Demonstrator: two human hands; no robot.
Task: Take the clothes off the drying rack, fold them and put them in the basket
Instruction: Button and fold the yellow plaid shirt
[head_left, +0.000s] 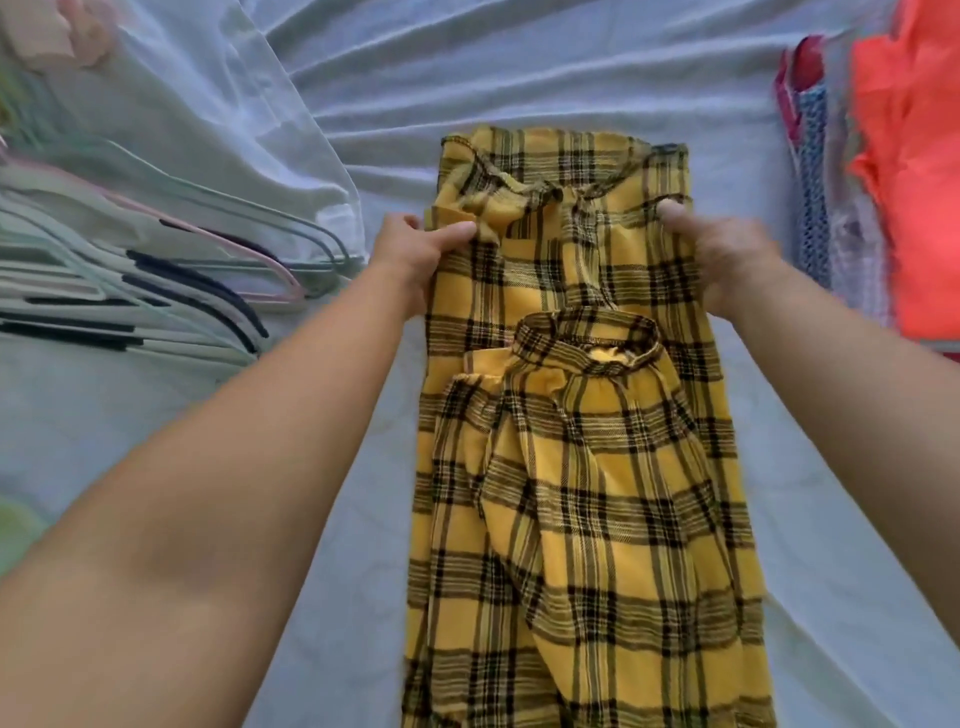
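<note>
— Where does the folding stand?
— Midway on one piece, I'd say. The yellow plaid shirt (587, 280) lies flat on the pale bedsheet (519, 62), already narrowed into a long strip, with a sleeve (608, 519) turned in on top of it
— And the hands?
— The left hand (415, 254) pinches the shirt's left edge, thumb on top of the cloth. The right hand (727, 260) grips the shirt's right edge at the same height. It's blurred, so I can't tell just how its fingers lie, though the thumb sits on the cloth
— What's left for this one?
— Likely a crosswise fold, then the basket. Neither a basket nor a drying rack shows anywhere around the shirt
— Anything finished?
— To the right of the shirt there's a stack of clothes (852, 234), an orange garment (914, 171) among them, and they look folded. To the left of the shirt lies a heap of bare hangers (156, 280), so several pieces seem to be off already. Up and left of the shirt a sheer white cloth (208, 130) lies loose; whether it's laundry I can't tell
</note>
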